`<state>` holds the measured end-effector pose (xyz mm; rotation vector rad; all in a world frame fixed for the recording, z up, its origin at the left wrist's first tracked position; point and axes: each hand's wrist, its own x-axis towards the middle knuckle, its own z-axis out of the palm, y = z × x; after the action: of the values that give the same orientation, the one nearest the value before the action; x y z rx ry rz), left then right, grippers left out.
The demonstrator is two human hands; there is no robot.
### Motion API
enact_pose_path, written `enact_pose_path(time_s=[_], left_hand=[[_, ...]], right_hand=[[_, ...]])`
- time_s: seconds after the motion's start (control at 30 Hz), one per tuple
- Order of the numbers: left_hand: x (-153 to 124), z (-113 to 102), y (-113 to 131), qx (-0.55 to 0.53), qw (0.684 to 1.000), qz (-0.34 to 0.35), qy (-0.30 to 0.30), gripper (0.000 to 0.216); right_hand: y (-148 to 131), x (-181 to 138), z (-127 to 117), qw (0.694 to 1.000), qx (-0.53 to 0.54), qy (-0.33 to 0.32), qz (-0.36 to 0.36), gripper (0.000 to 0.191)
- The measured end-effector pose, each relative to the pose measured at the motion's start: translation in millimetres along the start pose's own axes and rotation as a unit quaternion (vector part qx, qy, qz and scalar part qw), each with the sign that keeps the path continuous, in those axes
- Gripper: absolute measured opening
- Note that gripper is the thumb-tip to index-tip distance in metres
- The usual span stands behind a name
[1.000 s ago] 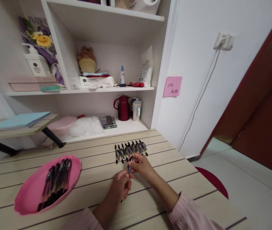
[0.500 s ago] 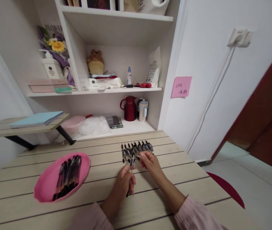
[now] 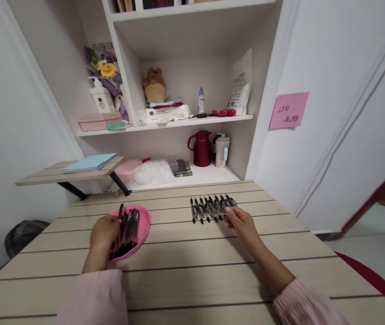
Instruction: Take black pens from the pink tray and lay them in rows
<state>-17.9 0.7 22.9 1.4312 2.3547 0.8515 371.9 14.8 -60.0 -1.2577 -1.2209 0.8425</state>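
Observation:
My left hand [image 3: 105, 234] is at the left side of a pink scalloped plate [image 3: 145, 229]. Its fingers are closed around a black pen [image 3: 121, 211], whose end sticks up above the others. Several more pens [image 3: 131, 228] with clear barrels and dark caps lie side by side on the plate. Farther right, a row of similar black pens [image 3: 209, 208] lies neatly on the table. Thumb and fingers of my right hand [image 3: 241, 222] pinch a pen near the right end of that row, partly covering it.
Slatted wooden table [image 3: 179, 280] runs under both hands. Behind it a white shelf unit [image 3: 192, 122] holds a red jug [image 3: 202, 149], a light cup [image 3: 222, 151] and a plastic bag [image 3: 154, 172]. At left, a small raised stand [image 3: 43, 175] carries blue paper [image 3: 89, 162].
My left hand has moved left from beside the pen row to the plate and closed on a pen there. My right hand remains by the row. The view has turned left.

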Motion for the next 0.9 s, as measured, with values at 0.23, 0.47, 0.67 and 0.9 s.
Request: enact_pose_path(time_s=[0.23, 0.47, 0.67, 0.9], left_hand=[[2, 6, -2, 0.069, 0.997, -0.001, -0.019, 0.012], [-3, 5, 16, 0.102, 0.993, 0.043, 0.039, 0.028], [-38, 50, 57, -0.068, 0.98, 0.187, 0.015, 0.028], [-101, 116, 99, -0.227, 0.909, 0.31, -0.162, 0.015]], right_hand=[[12, 21, -29, 0.991, -0.078, 0.104, -0.017, 0.043], [30, 35, -61, 0.933, -0.305, 0.187, 0.022, 0.028], [27, 37, -52, 0.909, -0.39, 0.138, 0.05, 0.023], [18, 34, -42, 0.887, -0.445, 0.096, 0.078, 0.02]])
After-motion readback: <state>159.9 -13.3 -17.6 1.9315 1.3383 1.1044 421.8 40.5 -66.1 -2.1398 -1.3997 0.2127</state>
